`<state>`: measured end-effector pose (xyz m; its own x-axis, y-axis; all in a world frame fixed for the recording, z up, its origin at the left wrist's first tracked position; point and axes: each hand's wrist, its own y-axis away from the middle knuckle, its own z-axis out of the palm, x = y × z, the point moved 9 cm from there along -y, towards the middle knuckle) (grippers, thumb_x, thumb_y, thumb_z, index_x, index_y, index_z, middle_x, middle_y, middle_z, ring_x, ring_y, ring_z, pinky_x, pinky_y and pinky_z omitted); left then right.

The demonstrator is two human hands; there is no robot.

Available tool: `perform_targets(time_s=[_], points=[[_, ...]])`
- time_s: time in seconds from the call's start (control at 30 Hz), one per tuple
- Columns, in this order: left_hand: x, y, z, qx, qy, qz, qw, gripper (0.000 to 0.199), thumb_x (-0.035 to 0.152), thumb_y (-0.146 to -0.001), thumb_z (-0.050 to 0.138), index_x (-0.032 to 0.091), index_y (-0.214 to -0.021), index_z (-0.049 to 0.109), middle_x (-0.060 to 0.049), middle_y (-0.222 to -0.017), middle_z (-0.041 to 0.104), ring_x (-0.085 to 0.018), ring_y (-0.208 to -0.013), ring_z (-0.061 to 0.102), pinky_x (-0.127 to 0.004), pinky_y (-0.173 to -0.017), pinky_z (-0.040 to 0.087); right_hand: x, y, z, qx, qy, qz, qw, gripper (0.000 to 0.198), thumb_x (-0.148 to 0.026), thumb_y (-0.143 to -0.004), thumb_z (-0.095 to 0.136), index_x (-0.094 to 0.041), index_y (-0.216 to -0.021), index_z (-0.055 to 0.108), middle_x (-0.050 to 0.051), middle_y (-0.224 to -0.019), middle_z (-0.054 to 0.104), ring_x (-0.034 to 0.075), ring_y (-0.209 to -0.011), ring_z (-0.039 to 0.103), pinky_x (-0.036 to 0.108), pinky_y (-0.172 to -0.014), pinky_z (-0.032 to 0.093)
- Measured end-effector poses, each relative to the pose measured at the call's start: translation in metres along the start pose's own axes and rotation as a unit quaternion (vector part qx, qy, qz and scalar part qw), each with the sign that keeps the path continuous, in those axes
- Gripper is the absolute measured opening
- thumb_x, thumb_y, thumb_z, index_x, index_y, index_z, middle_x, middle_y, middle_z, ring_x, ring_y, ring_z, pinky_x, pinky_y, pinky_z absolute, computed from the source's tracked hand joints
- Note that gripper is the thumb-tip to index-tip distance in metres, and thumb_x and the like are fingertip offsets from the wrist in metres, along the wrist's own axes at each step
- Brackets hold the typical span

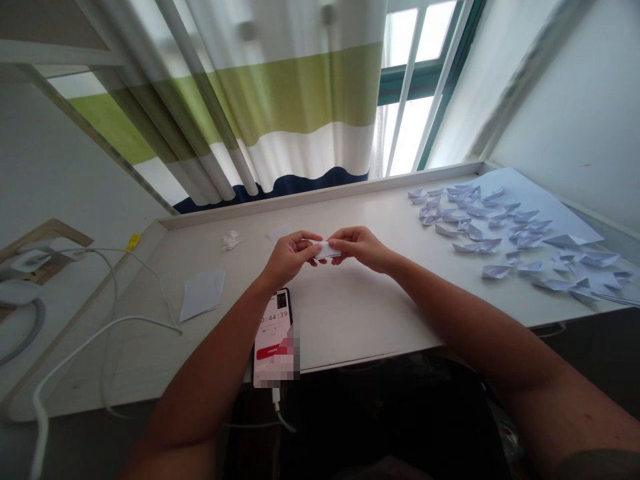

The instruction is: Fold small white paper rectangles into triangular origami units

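Observation:
A small folded piece of white paper (328, 250) is held level between both hands, just above the middle of the desk. My left hand (291, 257) pinches its left end, with the thumb on top. At the right end, the thumb and fingers of my right hand (361, 248) close on the same paper. The undersides of the fingers and the lower side of the paper are hidden. Many folded paper boats (477, 245) crowd the right part of the desk, apart from my hands.
A phone (273, 340) with a timer lies by my left forearm, a cable plugged into it. Flat paper sheets (203, 295) and a crumpled tissue (230, 241) lie left. White cables (107, 320) cross the left side. A raised rim (320, 198) bounds the desk (360, 320) below the curtain (300, 93).

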<state>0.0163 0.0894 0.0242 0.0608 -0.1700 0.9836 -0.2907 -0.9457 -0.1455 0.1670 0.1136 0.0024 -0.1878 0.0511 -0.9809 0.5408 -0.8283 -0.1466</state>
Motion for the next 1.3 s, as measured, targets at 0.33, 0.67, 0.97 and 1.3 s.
perform_targets(time_s=[0.33,0.67,0.97,1.3], points=[[-0.007,0.0,0.003,-0.016,-0.024,-0.036,0.999,0.046,0.053,-0.081,0.091,0.012,-0.097,0.077,-0.011,-0.084,0.083,-0.022,-0.074,0.08,-0.029,-0.064,0.056,-0.001,0.0,0.003,-0.019,0.025,-0.011,0.999,0.051,-0.056,-0.081,0.095,-0.014,-0.103,0.077,0.008,-0.091,0.082,0.018,-0.08,0.08,0.032,-0.075,0.07],[-0.004,0.0,0.004,-0.026,-0.071,-0.015,0.997,0.037,0.048,-0.085,0.087,0.013,-0.094,0.08,-0.01,-0.078,0.082,-0.02,-0.072,0.078,-0.029,-0.064,0.055,-0.001,0.0,0.004,-0.006,0.079,-0.024,0.997,0.06,-0.07,-0.076,0.092,-0.012,-0.087,0.077,0.008,-0.078,0.081,0.019,-0.071,0.079,0.031,-0.068,0.067],[-0.002,0.0,0.0,-0.006,-0.065,-0.018,0.998,0.034,0.046,-0.082,0.089,0.014,-0.09,0.081,-0.009,-0.08,0.082,-0.02,-0.074,0.076,-0.03,-0.068,0.058,-0.002,0.002,0.005,-0.011,0.085,-0.006,0.996,0.061,-0.074,-0.082,0.086,-0.013,-0.083,0.077,0.01,-0.078,0.081,0.017,-0.067,0.078,0.029,-0.064,0.066],[0.001,0.002,0.005,-0.025,-0.069,0.005,0.997,0.041,0.053,-0.083,0.089,0.013,-0.09,0.081,-0.01,-0.082,0.081,-0.018,-0.071,0.073,-0.029,-0.064,0.055,-0.001,0.004,0.017,-0.027,0.138,-0.039,0.989,0.059,-0.073,-0.096,0.07,-0.017,-0.078,0.068,0.003,-0.067,0.073,0.015,-0.061,0.072,0.028,-0.061,0.061]])
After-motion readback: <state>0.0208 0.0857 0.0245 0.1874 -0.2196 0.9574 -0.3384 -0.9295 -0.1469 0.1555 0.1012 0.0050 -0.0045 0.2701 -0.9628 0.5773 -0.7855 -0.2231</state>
